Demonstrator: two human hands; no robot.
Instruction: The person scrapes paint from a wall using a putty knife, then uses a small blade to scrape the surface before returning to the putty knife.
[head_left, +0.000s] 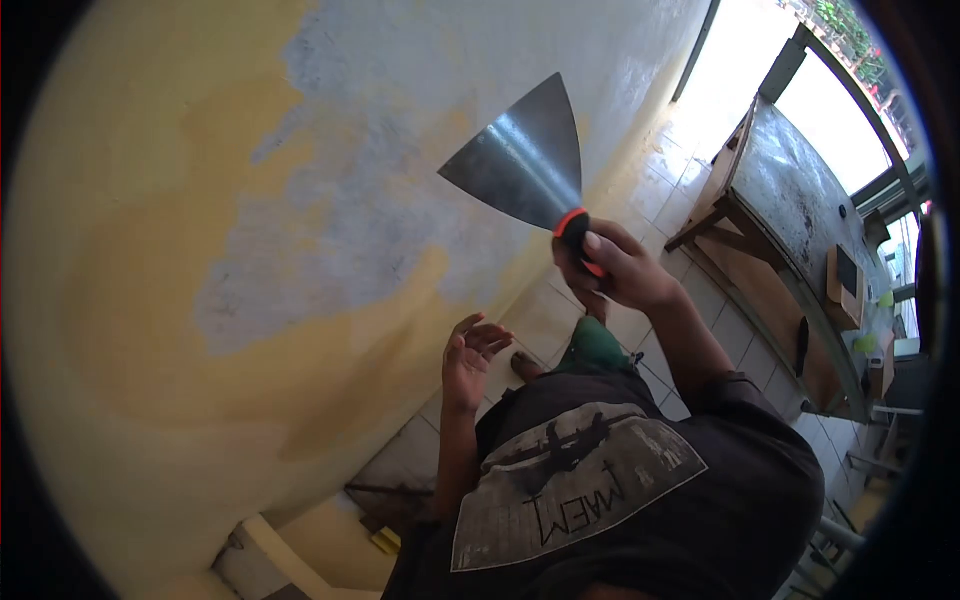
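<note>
My right hand point(620, 262) is wrapped round the black and orange handle of a wide putty knife point(530, 155). Its broad steel blade points up and to the left, in front of the wall point(360, 190). That wall is yellow, with a large grey-white patch where the paint differs. Nearer the wall's lower part, my left hand point(474, 362) is raised with its fingers apart and slightly curled, holding nothing.
A worn table point(795, 180) with a wooden frame stands at the right, and a small box point(845, 287) sits on it. White tiles point(735, 300) cover the floor. A bright opening lies beyond the wall's far end. A ledge point(262, 560) juts out at the lower left.
</note>
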